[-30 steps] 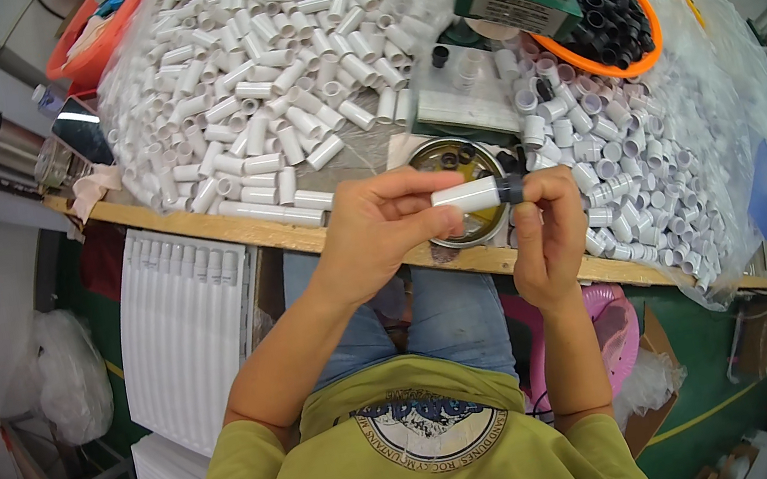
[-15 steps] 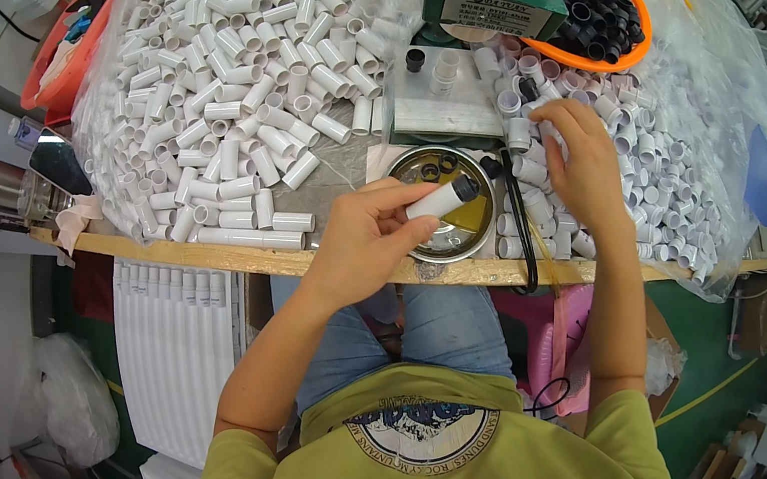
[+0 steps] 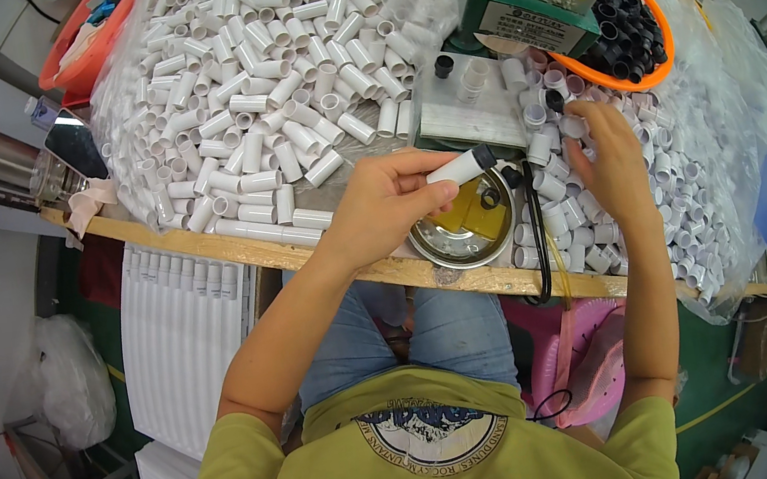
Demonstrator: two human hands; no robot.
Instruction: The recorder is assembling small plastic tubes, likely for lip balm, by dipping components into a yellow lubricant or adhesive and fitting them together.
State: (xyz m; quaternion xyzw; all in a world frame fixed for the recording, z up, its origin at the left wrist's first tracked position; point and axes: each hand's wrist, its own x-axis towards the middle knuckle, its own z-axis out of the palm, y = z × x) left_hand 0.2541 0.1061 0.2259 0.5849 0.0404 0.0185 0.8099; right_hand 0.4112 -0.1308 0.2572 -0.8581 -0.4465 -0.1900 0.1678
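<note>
My left hand (image 3: pixel 387 200) grips a white plastic tube (image 3: pixel 455 170) between thumb and fingers; a black fitting sits on the tube's right end. The tube is tilted above the far rim of a round metal bowl (image 3: pixel 428 250), which holds yellowish liquid and a few black rings. My right hand (image 3: pixel 615 158) is over a heap of short white plastic caps (image 3: pixel 564 181), thumb and fingertips curled around one white cap (image 3: pixel 574 125). Close to those fingertips, a small black fitting (image 3: pixel 554 99) sits among the caps.
Many white tubes (image 3: pixel 257 88) are heaped on plastic sheeting at the left. A metal block (image 3: pixel 470 118) and green machine stand behind the bowl. An orange basket (image 3: pixel 668 60) of black fittings is far right. Black cords (image 3: pixel 538 234) hang over the wooden edge (image 3: pixel 451 276).
The whole view has shifted slightly. My left hand has lifted the tube from over the bowl toward its far rim. My right hand has moved a little farther forward, its fingers closing on a cap.
</note>
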